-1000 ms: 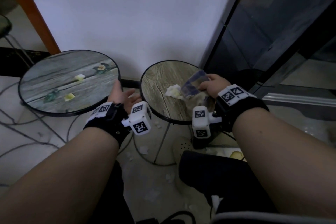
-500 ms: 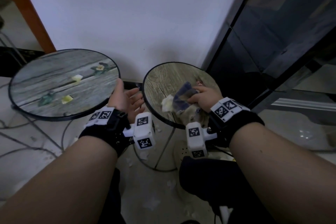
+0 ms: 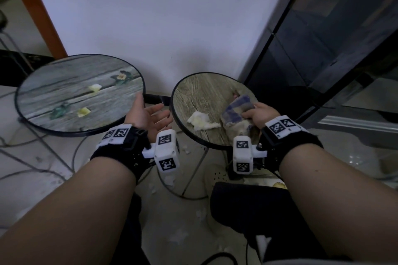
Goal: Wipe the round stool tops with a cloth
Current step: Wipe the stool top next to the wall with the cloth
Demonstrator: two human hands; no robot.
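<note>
Since half a second ago, the right hand (image 3: 259, 114) has drawn the cloth (image 3: 235, 109) back toward the near right edge of the right stool top (image 3: 200, 90), away from the white crumpled scrap (image 3: 201, 121) it was nearly touching; the left hand (image 3: 147, 115) has barely shifted.

The right hand's fingers curl over the blue-checked cloth, pinching it against the wood-grain surface. The left hand is spread and relaxed, palm turned up, in the gap between the two stools, its thumb edge just beside the rim of the left stool top (image 3: 53, 84).

To wipe well, a sensible judgement is to flatten the cloth under the palm rather than bunch it, then sweep from the far rim toward the waiting left hand, so the scrap is pushed off the edge and caught, not scattered to the floor. The scrap looks light and likely to tear or smear.

Counted: two round stool tops, one cloth, one white scrap to the left of the right hand, two yellowish bits (image 3: 95, 88) on the stool beyond the left hand, and several white crumbs (image 3: 170, 179) on the floor below both wrists.
</note>
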